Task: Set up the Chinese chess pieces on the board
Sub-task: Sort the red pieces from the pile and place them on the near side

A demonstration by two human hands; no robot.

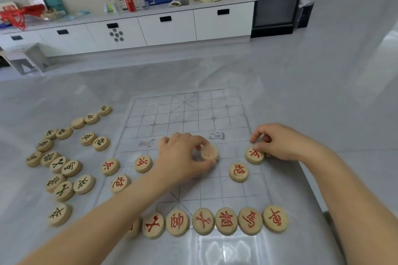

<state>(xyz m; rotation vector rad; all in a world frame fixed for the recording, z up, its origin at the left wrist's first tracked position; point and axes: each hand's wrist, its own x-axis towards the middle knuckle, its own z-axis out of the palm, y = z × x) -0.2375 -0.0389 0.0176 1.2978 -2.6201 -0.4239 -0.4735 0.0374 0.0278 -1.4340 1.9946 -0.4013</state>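
Pieces with dark characters (pixel 64 170) lie loose on the table left of the board (pixel 189 114), none placed. Red's back row (pixel 226 220) is set along the near edge. The left hand (pixel 183 157) pinches a piece (pixel 209 153) at mid-board; the right hand (pixel 277 141) fingers a red soldier (pixel 254 155) at the right edge. Judged roughly half done.

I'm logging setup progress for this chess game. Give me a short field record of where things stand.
board: clear sheet with grid, far half bare
red pieces: row on near edge, more in rows above
dark-lettered pieces: loose group off the board's left
left hand: gripping a blurred piece mid-board
right hand: fingers on a red piece at right edge
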